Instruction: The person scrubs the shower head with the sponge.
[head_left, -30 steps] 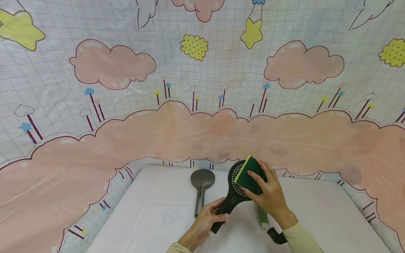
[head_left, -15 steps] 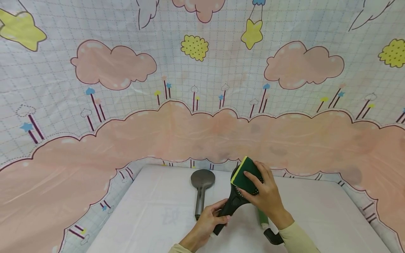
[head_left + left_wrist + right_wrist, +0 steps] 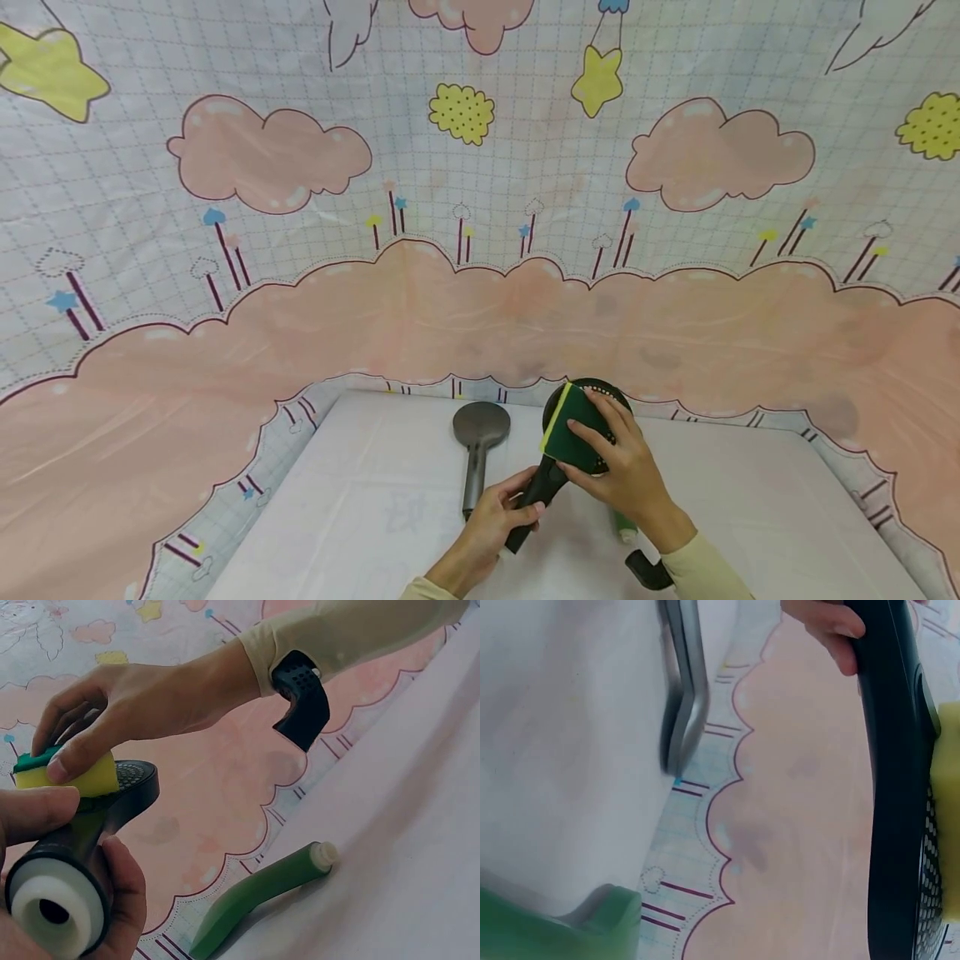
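A black shower head (image 3: 545, 479) is held up over the white table by its handle in my left hand (image 3: 480, 533). The white threaded end of its handle points toward the left wrist camera. My right hand (image 3: 626, 467) holds a green-and-yellow sponge (image 3: 576, 429), thumb on one side and fingers on the other. The sponge's yellow side (image 3: 86, 780) lies against the dotted spray face, covering much of it. In the right wrist view the sponge (image 3: 949, 810) and the black shower head (image 3: 892, 787) show side-on; the right hand is out of sight there.
A grey shower head (image 3: 481, 425) lies on the white table (image 3: 337, 500), left of the hands. A green handle-like piece (image 3: 262, 889) with a pale end lies below the right hand. A black bracket (image 3: 300, 697) sits at the right wrist. Cloud-patterned cloth stands behind.
My right hand has slid the sponge left and down across the spray face, toward the handle. The black shower head's top rim shows again. My left hand stays nearly in place.
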The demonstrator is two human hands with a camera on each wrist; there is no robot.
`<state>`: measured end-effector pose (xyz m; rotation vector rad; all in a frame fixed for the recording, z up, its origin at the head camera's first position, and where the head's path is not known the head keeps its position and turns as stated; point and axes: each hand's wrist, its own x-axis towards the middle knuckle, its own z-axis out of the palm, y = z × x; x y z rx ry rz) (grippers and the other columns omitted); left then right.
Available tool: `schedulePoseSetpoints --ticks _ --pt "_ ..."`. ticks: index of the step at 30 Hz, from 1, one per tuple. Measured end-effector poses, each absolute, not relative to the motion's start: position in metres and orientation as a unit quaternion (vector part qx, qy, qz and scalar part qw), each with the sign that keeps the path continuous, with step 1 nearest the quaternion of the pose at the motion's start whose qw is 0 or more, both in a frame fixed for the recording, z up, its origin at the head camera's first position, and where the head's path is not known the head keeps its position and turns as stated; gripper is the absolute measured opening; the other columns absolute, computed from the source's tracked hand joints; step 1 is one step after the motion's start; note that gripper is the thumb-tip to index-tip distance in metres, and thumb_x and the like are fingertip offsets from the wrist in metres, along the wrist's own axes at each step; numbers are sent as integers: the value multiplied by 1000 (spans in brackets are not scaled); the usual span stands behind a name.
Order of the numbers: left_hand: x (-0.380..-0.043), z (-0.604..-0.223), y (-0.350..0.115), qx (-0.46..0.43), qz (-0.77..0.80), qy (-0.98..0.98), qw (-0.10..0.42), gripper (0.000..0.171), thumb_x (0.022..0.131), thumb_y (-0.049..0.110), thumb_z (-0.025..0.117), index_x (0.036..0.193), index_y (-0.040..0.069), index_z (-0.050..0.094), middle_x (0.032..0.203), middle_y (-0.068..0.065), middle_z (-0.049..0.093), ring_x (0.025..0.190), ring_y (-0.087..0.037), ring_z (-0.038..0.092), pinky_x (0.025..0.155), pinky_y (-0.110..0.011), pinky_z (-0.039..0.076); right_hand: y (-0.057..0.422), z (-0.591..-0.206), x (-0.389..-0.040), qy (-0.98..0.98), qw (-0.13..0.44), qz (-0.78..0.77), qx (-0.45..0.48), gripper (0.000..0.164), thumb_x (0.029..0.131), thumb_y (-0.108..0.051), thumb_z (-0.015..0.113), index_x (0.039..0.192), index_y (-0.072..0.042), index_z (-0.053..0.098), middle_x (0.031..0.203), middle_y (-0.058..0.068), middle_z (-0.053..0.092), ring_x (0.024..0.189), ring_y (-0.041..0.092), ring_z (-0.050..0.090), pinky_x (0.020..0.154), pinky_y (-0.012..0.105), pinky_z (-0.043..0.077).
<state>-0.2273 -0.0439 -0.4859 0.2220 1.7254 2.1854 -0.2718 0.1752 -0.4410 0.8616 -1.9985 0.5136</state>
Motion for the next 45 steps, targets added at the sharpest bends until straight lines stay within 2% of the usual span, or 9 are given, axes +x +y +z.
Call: schedulePoseSetpoints --ticks 6,8,11,13,14,25,33,40,45 --pt "-227 -483 -44 82 784 592 164 61 92 8 67 147 3 43 141 -15 53 94 -15 59 75 -25 50 177 -444 -268 -814 428 200 338 58 88 -66 52 114 -17 71 143 19 51 128 41 47 89 57 53" --pt "-227 -482 -43 80 791 586 159 62 92 8 67 148 3 42 141 -14 52 98 -15 59 75 -24 50 177 -446 -266 -813 429 200 340 57 89 -65 52 113 -17 72 142 19 52 127 41 47 102 45 50" --pt "-227 -480 -43 77 796 580 152 63 92 8 66 149 3 40 141 -13 51 103 -15 57 77 -24 50 176 -449 -264 -806 436 201 347 55 89 -63 54 112 -16 72 141 20 53 126 40 47 118 27 30" --pt "-228 -478 -43 76 798 579 149 64 92 9 66 149 3 39 141 -13 50 104 -15 57 79 -25 50 174 -451 -263 -801 439 205 352 54 90 -62 55 112 -15 72 140 21 53 126 40 47 120 18 17" --pt "-228 -478 -43 76 799 577 149 64 92 9 66 150 4 39 140 -13 50 104 -15 56 79 -25 50 174 -452 -262 -798 442 206 354 54 90 -61 55 111 -15 72 139 22 53 125 39 47 120 17 15" --pt "-228 -475 -43 67 808 568 143 63 92 7 65 149 4 39 137 -11 52 100 -14 56 80 -25 50 170 -456 -262 -771 484 200 361 50 92 -56 56 107 -11 74 135 26 55 120 42 49 121 21 20" --pt "-228 -474 -42 58 809 567 142 61 93 10 65 149 6 41 138 -11 51 99 -16 56 81 -25 49 175 -455 -263 -777 497 187 339 51 93 -56 54 105 -11 74 133 26 56 118 43 50 120 20 19" --pt "-228 -477 -41 60 821 551 137 59 98 21 60 150 5 38 142 -13 49 100 -13 58 82 -24 50 171 -460 -262 -784 475 219 334 51 91 -58 56 108 -13 73 136 25 54 123 39 47 118 15 20" --pt "-230 -479 -42 62 836 529 134 62 101 31 55 151 3 34 137 -12 56 105 -12 62 79 -22 52 166 -464 -256 -797 440 238 338 53 90 -60 56 112 -15 71 140 23 52 128 35 44 116 13 20"
